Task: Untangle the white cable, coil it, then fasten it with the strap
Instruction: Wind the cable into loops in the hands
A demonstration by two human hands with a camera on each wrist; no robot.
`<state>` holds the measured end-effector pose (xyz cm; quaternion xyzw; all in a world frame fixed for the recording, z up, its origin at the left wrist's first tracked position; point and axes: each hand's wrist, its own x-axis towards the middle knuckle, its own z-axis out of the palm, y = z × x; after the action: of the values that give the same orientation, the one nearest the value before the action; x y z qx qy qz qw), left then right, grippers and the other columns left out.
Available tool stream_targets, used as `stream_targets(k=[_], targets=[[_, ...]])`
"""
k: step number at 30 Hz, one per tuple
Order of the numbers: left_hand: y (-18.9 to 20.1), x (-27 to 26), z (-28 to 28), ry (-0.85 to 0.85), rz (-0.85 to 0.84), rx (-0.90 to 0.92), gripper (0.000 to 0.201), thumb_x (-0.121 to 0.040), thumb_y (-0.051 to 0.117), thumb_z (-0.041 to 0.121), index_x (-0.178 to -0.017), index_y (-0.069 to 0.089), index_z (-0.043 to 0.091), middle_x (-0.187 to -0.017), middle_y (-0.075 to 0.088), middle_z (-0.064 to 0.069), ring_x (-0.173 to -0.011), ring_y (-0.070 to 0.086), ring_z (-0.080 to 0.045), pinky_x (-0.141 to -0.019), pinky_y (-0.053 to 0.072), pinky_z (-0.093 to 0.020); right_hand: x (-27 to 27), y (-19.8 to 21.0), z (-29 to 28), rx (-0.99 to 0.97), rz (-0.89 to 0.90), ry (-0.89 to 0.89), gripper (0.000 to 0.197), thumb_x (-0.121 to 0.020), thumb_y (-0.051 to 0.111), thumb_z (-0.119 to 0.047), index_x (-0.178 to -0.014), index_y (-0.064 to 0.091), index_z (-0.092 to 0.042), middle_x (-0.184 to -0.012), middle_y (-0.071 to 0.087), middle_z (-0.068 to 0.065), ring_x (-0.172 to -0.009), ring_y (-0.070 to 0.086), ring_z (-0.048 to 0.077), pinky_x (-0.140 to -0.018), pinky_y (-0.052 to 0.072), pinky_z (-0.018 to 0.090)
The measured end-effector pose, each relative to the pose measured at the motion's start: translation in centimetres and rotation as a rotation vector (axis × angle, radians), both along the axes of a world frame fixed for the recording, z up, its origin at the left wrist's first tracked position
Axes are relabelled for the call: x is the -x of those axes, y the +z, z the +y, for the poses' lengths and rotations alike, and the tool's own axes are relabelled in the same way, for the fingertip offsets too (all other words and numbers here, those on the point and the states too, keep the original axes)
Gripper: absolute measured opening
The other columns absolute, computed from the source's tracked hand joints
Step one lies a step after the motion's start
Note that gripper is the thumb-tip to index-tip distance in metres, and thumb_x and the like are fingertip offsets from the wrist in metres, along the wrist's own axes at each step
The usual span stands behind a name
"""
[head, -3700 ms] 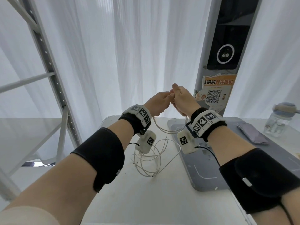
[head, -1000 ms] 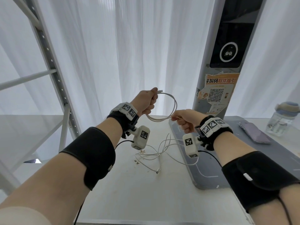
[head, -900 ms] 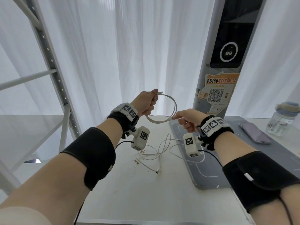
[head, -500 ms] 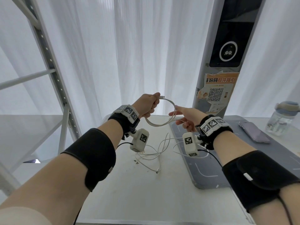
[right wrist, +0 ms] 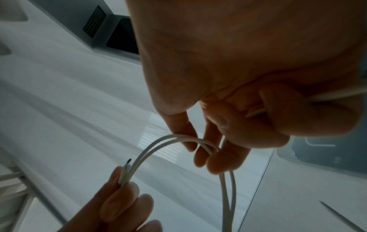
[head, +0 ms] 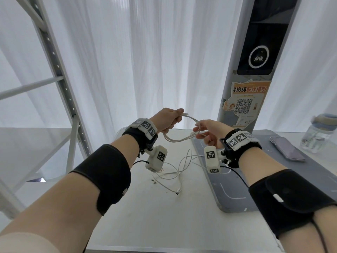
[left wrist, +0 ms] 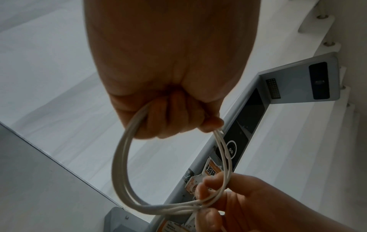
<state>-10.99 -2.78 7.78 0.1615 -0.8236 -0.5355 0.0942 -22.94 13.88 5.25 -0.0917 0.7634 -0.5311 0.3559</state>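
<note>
A white cable (head: 179,139) is partly coiled in the air above the table. My left hand (head: 168,120) grips the top of the coil in a fist, with the cable's plug end (head: 186,114) sticking out past the thumb. My right hand (head: 207,133) pinches the far side of the loop (left wrist: 224,180) between thumb and fingers (right wrist: 210,155), and a strand runs back through its curled fingers. The rest of the cable lies in loose tangled loops (head: 175,172) on the white table (head: 164,216) below both hands. No strap shows in any view.
A grey mat (head: 229,194) covers the table's right part, with a phone (head: 287,148) on it. A clear water bottle (head: 319,132) stands at the far right. A grey kiosk post (head: 242,88) rises behind; a metal shelf frame (head: 60,84) stands left.
My right hand has moved up and left to the coil held by my left hand, laying another turn onto the loop. The slack on the table has shortened slightly.
</note>
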Motion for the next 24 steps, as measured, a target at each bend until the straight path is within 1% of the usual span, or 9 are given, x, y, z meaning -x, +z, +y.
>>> stream_targets(k=[2, 4, 7, 8, 11, 14, 16, 20, 24], targets=[[-0.1, 0.0, -0.1, 0.002, -0.011, 0.040, 0.044, -0.102, 0.048, 0.045, -0.066, 0.052, 0.018, -0.055, 0.037, 0.011, -0.051, 0.033, -0.010, -0.051, 0.031, -0.021, 0.2, -0.1, -0.1, 0.016, 0.001, -0.011, 0.019, -0.095, 0.055, -0.025, -0.084, 0.069, -0.018, -0.060, 0.064, -0.001, -0.041, 0.033, 0.007, -0.038, 0.025, 0.016], [-0.2, 0.2, -0.2, 0.007, -0.032, 0.125, 0.046, -0.101, 0.047, 0.048, -0.066, 0.052, 0.019, -0.067, 0.042, 0.004, -0.058, 0.034, -0.012, -0.056, 0.031, -0.023, 0.4, -0.2, -0.1, 0.027, 0.009, -0.022, 0.020, -0.096, 0.052, -0.021, -0.088, 0.070, -0.018, -0.058, 0.063, -0.004, -0.041, 0.032, 0.006, -0.037, 0.023, 0.016], [-0.7, 0.3, -0.4, 0.040, -0.046, 0.267, 0.050, -0.098, 0.047, 0.056, -0.060, 0.059, 0.026, -0.077, 0.043, -0.003, -0.057, 0.032, -0.017, -0.055, 0.038, -0.034, 0.5, -0.3, 0.0, 0.073, 0.039, -0.072, 0.015, -0.096, 0.055, -0.019, -0.096, 0.070, -0.014, -0.059, 0.064, -0.003, -0.040, 0.034, 0.006, -0.034, 0.025, 0.017], [-0.9, 0.3, -0.6, 0.054, -0.043, 0.289, 0.051, -0.097, 0.048, 0.058, -0.058, 0.061, 0.028, -0.077, 0.042, -0.002, -0.054, 0.033, -0.018, -0.054, 0.042, -0.033, 0.6, -0.3, 0.0, 0.096, 0.046, -0.090, 0.013, -0.096, 0.056, -0.017, -0.099, 0.069, -0.013, -0.061, 0.065, -0.002, -0.041, 0.034, 0.007, -0.034, 0.025, 0.017], [-1.0, 0.2, -0.8, 0.029, -0.015, 0.314, 0.049, -0.101, 0.048, 0.050, -0.062, 0.062, 0.023, -0.069, 0.040, -0.007, -0.036, 0.026, -0.007, -0.041, 0.029, -0.018, 0.6, -0.2, -0.1, 0.132, 0.065, -0.123, 0.013, -0.096, 0.056, -0.014, -0.103, 0.068, -0.013, -0.070, 0.064, 0.001, -0.041, 0.036, 0.008, -0.036, 0.026, 0.018], [-0.9, 0.1, -0.8, 0.037, 0.012, 0.338, 0.047, -0.099, 0.054, 0.050, -0.065, 0.066, 0.020, -0.050, 0.031, 0.002, -0.034, 0.023, -0.006, -0.044, 0.027, -0.020, 0.5, -0.1, -0.2, 0.138, 0.085, -0.145, 0.013, -0.096, 0.056, -0.012, -0.101, 0.067, -0.015, -0.072, 0.065, 0.001, -0.043, 0.037, 0.009, -0.037, 0.027, 0.018], [-1.0, 0.0, -0.8, 0.036, 0.026, 0.337, 0.045, -0.096, 0.058, 0.050, -0.065, 0.068, 0.020, -0.046, 0.027, 0.007, -0.036, 0.024, -0.008, -0.045, 0.026, -0.022, 0.5, 0.0, -0.2, 0.137, 0.091, -0.153, 0.013, -0.096, 0.055, -0.011, -0.099, 0.067, -0.016, -0.074, 0.065, 0.001, -0.043, 0.037, 0.009, -0.037, 0.028, 0.018], [-1.0, -0.1, -0.9, -0.005, 0.013, 0.379, 0.042, -0.095, 0.061, 0.048, -0.070, 0.074, 0.017, -0.043, 0.027, 0.010, -0.039, 0.024, -0.009, -0.048, 0.026, -0.024, 0.3, 0.2, -0.2, 0.144, 0.108, -0.191, 0.016, -0.096, 0.053, -0.008, -0.093, 0.067, -0.016, -0.075, 0.064, 0.002, -0.043, 0.035, 0.009, -0.036, 0.026, 0.017], [-1.3, -0.2, -0.8, -0.022, -0.019, 0.411, 0.042, -0.094, 0.062, 0.051, -0.072, 0.076, 0.018, -0.048, 0.029, 0.006, -0.042, 0.025, -0.010, -0.050, 0.027, -0.024, 0.0, 0.6, -0.3, 0.158, 0.120, -0.235, 0.023, -0.095, 0.050, -0.003, -0.089, 0.067, -0.017, -0.074, 0.061, 0.001, -0.046, 0.033, 0.010, -0.036, 0.025, 0.015]])
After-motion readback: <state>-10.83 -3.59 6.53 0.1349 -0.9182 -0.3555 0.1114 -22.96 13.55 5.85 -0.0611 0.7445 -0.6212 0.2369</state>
